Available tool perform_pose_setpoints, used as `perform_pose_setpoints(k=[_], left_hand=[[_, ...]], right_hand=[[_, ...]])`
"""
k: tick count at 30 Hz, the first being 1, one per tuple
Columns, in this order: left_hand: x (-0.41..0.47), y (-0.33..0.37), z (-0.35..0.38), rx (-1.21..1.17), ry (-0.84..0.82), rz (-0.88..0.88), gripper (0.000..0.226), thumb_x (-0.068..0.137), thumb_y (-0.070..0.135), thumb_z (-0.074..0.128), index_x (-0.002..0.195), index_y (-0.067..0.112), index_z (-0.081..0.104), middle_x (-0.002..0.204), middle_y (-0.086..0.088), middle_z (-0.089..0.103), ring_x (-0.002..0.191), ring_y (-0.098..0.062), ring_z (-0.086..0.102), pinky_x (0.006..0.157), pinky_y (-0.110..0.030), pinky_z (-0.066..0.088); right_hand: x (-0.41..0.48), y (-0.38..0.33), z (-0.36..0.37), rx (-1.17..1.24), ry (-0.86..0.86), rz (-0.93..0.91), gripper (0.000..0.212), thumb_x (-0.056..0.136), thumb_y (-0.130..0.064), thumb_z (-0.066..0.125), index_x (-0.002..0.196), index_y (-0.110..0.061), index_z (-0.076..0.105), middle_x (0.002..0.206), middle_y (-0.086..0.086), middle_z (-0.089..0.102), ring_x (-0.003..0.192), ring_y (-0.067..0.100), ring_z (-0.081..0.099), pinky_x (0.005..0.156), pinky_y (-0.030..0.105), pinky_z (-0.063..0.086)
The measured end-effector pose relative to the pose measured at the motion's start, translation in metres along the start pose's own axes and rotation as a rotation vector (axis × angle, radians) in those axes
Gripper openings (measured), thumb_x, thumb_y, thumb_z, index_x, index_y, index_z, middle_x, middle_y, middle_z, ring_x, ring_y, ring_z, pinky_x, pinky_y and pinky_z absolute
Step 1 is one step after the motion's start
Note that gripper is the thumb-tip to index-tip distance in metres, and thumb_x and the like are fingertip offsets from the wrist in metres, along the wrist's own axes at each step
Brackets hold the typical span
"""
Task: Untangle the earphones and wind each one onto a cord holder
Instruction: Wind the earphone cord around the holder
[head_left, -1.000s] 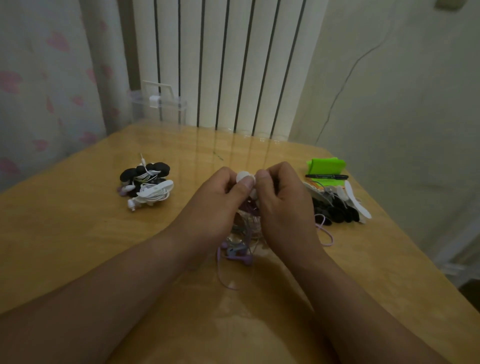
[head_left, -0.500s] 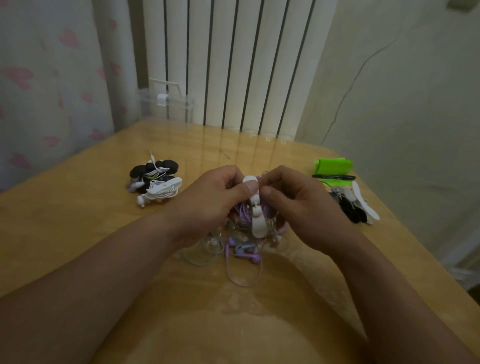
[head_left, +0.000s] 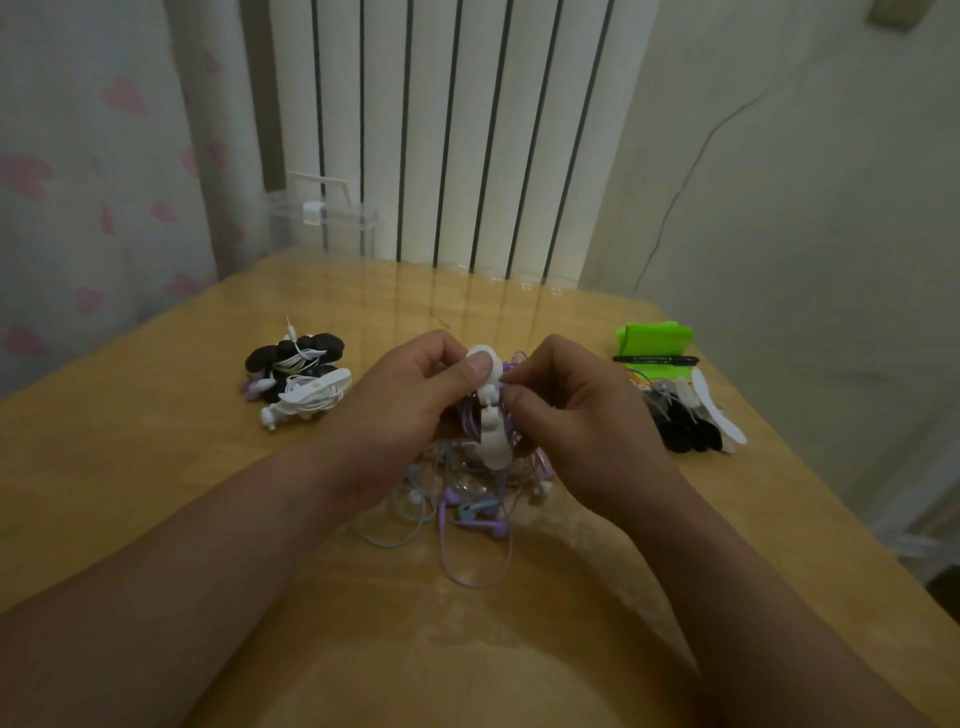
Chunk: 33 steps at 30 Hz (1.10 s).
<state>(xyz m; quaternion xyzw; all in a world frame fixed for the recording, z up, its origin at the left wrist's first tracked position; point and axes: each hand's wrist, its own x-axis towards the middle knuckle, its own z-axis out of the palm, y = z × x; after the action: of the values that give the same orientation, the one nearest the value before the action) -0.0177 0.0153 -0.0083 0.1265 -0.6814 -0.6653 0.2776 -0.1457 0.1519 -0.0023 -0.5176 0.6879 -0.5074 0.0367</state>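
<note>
Left hand (head_left: 410, 405) grips white cord holder (head_left: 491, 415); right hand (head_left: 576, 415) pinches purple cord (head_left: 470, 423) beside it.

Readable text: none | black pen (head_left: 655, 359) at right of table (head_left: 156, 467): print on barrel, if any, too small to tell | white cord holder (head_left: 488, 415) at centre: no mark legible | view dim, fine detail blurred

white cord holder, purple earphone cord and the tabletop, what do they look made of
White cord holder: probably matte plastic or silicone; smooth rounded lobes, no glare. Purple earphone cord: thin rubbery sheath, it hangs in limp loops. Tabletop: wood or wood-look laminate under a glossy coat; it mirrors the radiator's stripes.
</note>
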Motion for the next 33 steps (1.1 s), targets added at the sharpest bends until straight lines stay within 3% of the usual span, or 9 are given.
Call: perform_pose_setpoints(k=[4,9,14,19,25,27,30,33], left_hand=[[0.0,-0.001,0.007,-0.212,0.032,-0.015,0.022,0.105,0.024,0.057,0.097,0.004,0.059,0.088,-0.012,0.071,0.082,-0.025,0.071,0.083,-0.045,0.063],[0.0,0.001,0.014,-0.418,0.069,-0.038,0.02,0.104,0.019,0.057,0.086,0.01,0.056,0.092,-0.017,0.073,0.075,-0.023,0.073,0.067,-0.038,0.063],[0.001,-0.007,0.018,-0.358,0.149,0.032,0.021,0.105,0.021,0.056,0.092,0.004,0.055,0.08,-0.013,0.071,0.072,-0.021,0.071,0.068,-0.032,0.06],[0.006,-0.01,0.01,-0.231,0.266,0.063,0.026,0.105,0.024,0.06,0.092,0.002,0.056,0.084,-0.015,0.071,0.079,-0.026,0.072,0.076,-0.04,0.061],[0.005,-0.008,0.011,-0.224,0.269,0.021,0.026,0.105,0.025,0.059,0.097,0.001,0.059,0.084,-0.011,0.072,0.08,-0.023,0.073,0.075,-0.036,0.06],[0.005,-0.007,0.01,-0.242,0.29,-0.006,0.026,0.106,0.026,0.059,0.097,0.001,0.059,0.082,-0.009,0.071,0.077,-0.02,0.073,0.074,-0.036,0.06],[0.005,-0.005,0.009,-0.274,0.318,-0.044,0.026,0.105,0.027,0.061,0.093,0.004,0.06,0.078,-0.007,0.069,0.074,-0.019,0.071,0.072,-0.039,0.061],[0.004,-0.003,0.011,-0.316,0.272,-0.076,0.023,0.104,0.026,0.061,0.097,0.005,0.058,0.08,-0.009,0.068,0.072,-0.02,0.07,0.072,-0.045,0.063]], right_hand=[[0.0,-0.004,0.005,0.043,0.106,-0.024,0.011,0.095,-0.02,0.072,0.086,-0.018,0.066,0.079,-0.003,0.071,0.074,0.015,0.069,0.063,0.039,0.06],[-0.003,-0.009,0.015,0.1,0.23,-0.016,0.01,0.096,-0.016,0.072,0.087,-0.016,0.067,0.078,-0.005,0.071,0.073,0.013,0.068,0.061,0.033,0.058],[-0.003,-0.01,0.024,0.156,0.306,0.011,0.009,0.096,-0.015,0.073,0.088,-0.015,0.069,0.078,-0.008,0.071,0.072,0.008,0.067,0.061,0.026,0.054],[-0.002,-0.006,0.024,0.097,0.291,0.044,0.007,0.098,-0.023,0.071,0.091,-0.021,0.071,0.082,-0.009,0.073,0.078,0.008,0.069,0.063,0.022,0.054],[0.001,-0.003,0.019,0.02,0.289,0.096,0.012,0.1,-0.027,0.065,0.089,-0.025,0.066,0.081,-0.006,0.07,0.077,0.012,0.067,0.07,0.05,0.058],[0.0,-0.005,0.018,-0.009,0.285,0.067,0.011,0.101,-0.027,0.064,0.091,-0.025,0.065,0.082,-0.007,0.069,0.078,0.01,0.066,0.071,0.042,0.058],[-0.002,-0.01,0.014,-0.122,0.287,-0.038,0.01,0.102,-0.029,0.063,0.092,-0.026,0.062,0.081,-0.012,0.066,0.081,0.005,0.063,0.065,0.02,0.048],[-0.002,-0.01,0.013,-0.144,0.307,-0.058,0.012,0.102,-0.03,0.062,0.092,-0.025,0.06,0.08,-0.013,0.065,0.08,0.005,0.062,0.063,0.017,0.045]])
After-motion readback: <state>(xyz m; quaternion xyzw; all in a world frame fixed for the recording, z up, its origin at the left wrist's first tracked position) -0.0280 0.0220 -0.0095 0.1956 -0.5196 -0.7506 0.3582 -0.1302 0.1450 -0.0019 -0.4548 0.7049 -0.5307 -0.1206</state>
